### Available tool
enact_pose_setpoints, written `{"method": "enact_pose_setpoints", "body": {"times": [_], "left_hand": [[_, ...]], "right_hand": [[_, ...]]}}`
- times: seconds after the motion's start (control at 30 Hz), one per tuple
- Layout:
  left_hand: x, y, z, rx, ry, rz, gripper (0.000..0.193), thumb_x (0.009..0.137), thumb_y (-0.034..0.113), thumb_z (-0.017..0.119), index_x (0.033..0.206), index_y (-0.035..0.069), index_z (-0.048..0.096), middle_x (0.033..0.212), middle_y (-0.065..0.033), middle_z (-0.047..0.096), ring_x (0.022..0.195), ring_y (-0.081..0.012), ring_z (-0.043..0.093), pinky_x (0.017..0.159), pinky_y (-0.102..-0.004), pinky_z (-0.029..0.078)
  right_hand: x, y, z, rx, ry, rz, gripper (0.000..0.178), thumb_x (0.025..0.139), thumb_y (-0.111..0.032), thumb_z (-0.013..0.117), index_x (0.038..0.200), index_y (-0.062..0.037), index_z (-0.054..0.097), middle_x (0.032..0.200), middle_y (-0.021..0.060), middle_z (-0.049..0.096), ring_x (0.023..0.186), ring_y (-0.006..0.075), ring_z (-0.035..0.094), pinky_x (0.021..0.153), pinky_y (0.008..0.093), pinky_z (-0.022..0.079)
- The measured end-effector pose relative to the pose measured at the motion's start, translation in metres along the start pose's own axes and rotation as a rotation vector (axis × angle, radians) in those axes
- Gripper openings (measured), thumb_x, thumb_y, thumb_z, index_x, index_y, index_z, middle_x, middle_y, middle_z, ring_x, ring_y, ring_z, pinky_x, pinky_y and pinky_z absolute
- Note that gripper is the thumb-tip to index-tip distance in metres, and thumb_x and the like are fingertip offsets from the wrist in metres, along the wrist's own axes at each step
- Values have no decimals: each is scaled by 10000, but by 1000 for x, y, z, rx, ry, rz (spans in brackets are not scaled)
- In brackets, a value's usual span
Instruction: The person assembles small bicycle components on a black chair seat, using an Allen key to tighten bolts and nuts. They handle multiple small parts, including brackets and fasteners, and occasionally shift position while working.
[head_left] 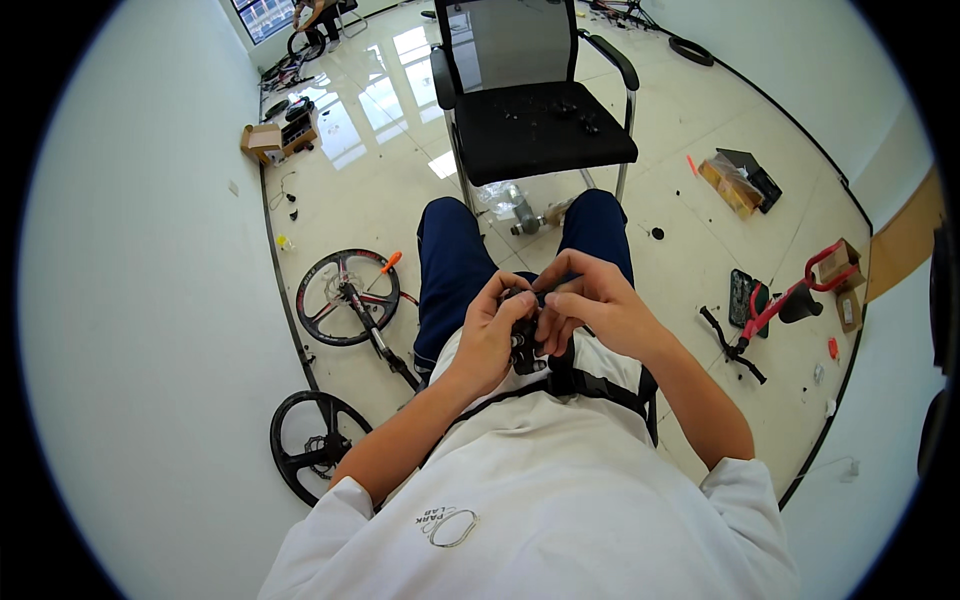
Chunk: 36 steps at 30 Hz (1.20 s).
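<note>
Close in front of my waist, my left hand [487,345] is closed around a small black mechanical part [526,357] with bright round metal bits on its side. From the other side, my right hand [603,308] pinches at the top of the same part with thumb and forefinger. Fingers cover much of the part, so its exact kind is hidden. Just below it, a black strap with a buckle [590,384] crosses my white shirt.
Facing me is a black office chair [540,130] with small dark parts on its seat. Left on the floor lie a spoked wheel [312,312], an orange-handled tool [391,262] and a black wheel [284,460]. A red bike frame [757,325] and an open toolbox [757,178] lie right.
</note>
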<state>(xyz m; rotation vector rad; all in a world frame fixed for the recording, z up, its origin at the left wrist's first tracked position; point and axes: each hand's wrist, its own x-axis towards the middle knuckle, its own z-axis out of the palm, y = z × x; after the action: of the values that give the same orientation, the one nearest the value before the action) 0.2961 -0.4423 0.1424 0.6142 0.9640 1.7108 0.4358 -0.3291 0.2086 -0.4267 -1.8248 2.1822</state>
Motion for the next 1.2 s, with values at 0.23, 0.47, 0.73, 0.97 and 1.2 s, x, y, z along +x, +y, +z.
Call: {"method": "enact_pose_setpoints", "body": {"times": [0.23, 0.47, 0.73, 0.97, 1.2], "left_hand": [[3, 36, 6, -93, 12, 114, 80, 946, 145, 513, 998, 94, 479, 784, -39, 462, 766, -191, 579, 557, -335, 516], [-13, 35, 13, 387, -126, 289, 94, 924, 33, 512, 1007, 39, 469, 827, -93, 614, 758, -135, 604, 738, -275, 495], [-15, 25, 10, 415, -236, 124, 128, 972, 88, 542, 1042, 30, 451, 846, -55, 622, 786, -100, 594, 756, -262, 492], [-10, 20, 3, 354, -238, 134, 197, 974, 154, 579, 1068, 26, 463, 849, -45, 592, 770, -84, 574, 711, -245, 479], [-3, 40, 2, 347, -207, 191, 213, 968, 121, 545, 1116, 2, 449, 862, -72, 606, 778, -111, 592, 728, -269, 495]], "right_hand": [[-13, 9, 1, 196, -25, 136, 333, 1003, -276, 516, 1049, 53, 537, 774, 192, 665, 642, 244, 689, 554, 304, 563], [12, 27, -30, 691, 89, 319, 298, 1006, -355, 510, 953, -63, 539, 621, 43, 514, 472, 119, 467, 405, 241, 332], [29, -35, -15, -62, 144, -4, 238, 998, -292, 552, 959, -58, 537, 576, -18, 447, 380, 79, 445, 364, 222, 340], [7, -69, 12, -732, -19, -305, 58, 946, -44, 547, 934, 7, 574, 628, 67, 612, 510, 148, 648, 525, 239, 501], [-28, -58, 23, -881, -158, -554, 247, 785, -110, 753, 976, -10, 632, 781, 102, 610, 656, 228, 612, 597, 311, 483]]}}
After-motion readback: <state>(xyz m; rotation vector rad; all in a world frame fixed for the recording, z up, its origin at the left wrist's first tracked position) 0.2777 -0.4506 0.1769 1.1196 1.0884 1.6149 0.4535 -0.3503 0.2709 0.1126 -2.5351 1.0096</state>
